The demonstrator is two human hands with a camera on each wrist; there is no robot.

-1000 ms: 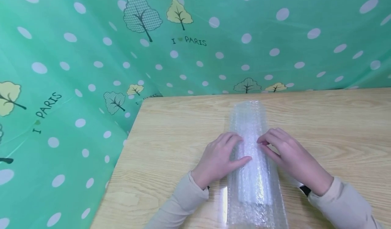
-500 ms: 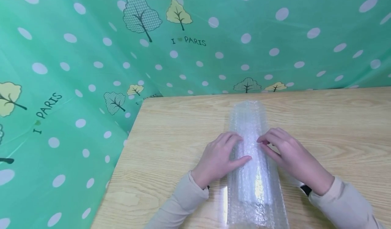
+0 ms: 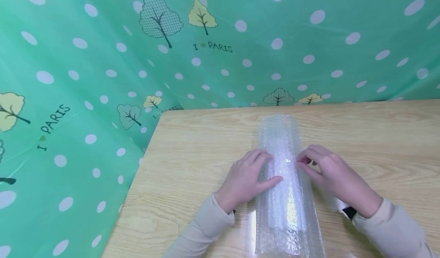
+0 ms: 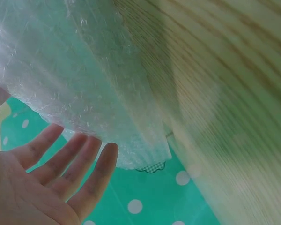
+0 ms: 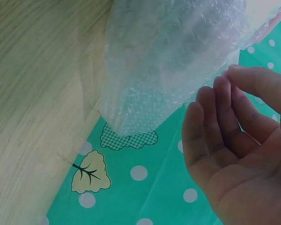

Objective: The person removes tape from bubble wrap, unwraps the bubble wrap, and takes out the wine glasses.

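Nearest, the loose lower end of a long, clear bubble-wrap sleeve (image 3: 288, 246) lies flat on the pale wood-grained table (image 3: 192, 151). A whitish, narrow slab (image 3: 286, 214) shows through it, stopping short of that end; what it is cannot be told. Cream jacket cuffs (image 3: 376, 221) frame the work. Farther up, the left hand (image 3: 245, 177) rests along the sleeve's left side, fingers spread, thumb laid across the top. Opposite, the right hand (image 3: 331, 170) brings thumb and fingertips together at the sleeve's right side and seems to pinch its film, though exactly what sits between the tips is hard to see. Beyond them, the far end of the wrap points at a green polka-dot cloth (image 3: 220, 80).

A hard sideways tug by the right hand could twist the wrap or tear its film; a light left hold might let the whole bundle slide.
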